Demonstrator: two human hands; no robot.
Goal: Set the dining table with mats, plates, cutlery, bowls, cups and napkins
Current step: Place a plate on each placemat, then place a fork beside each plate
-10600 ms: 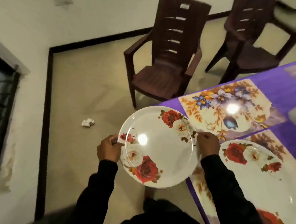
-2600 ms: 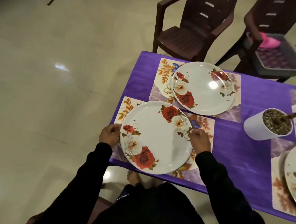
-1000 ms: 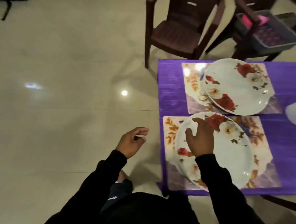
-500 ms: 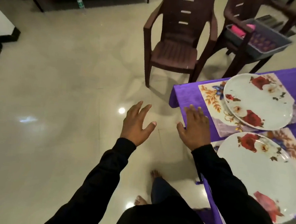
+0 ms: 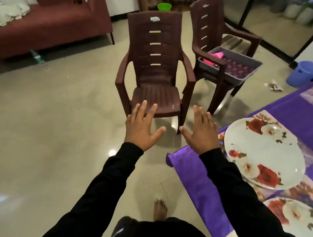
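Reaching forward, my left hand (image 5: 141,127) and right hand (image 5: 202,131) are both spread flat, holding nothing, over the floor near the brown chair (image 5: 155,70). To the right, two rose plates (image 5: 262,153) (image 5: 298,219) rest on mats (image 5: 306,193) atop the purple table (image 5: 196,176).

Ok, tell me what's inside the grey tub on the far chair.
The grey tub holds something pink at one end and purple patterned material over the rest. The chair's armrest covers part, and anything beneath the purple layer is hidden.
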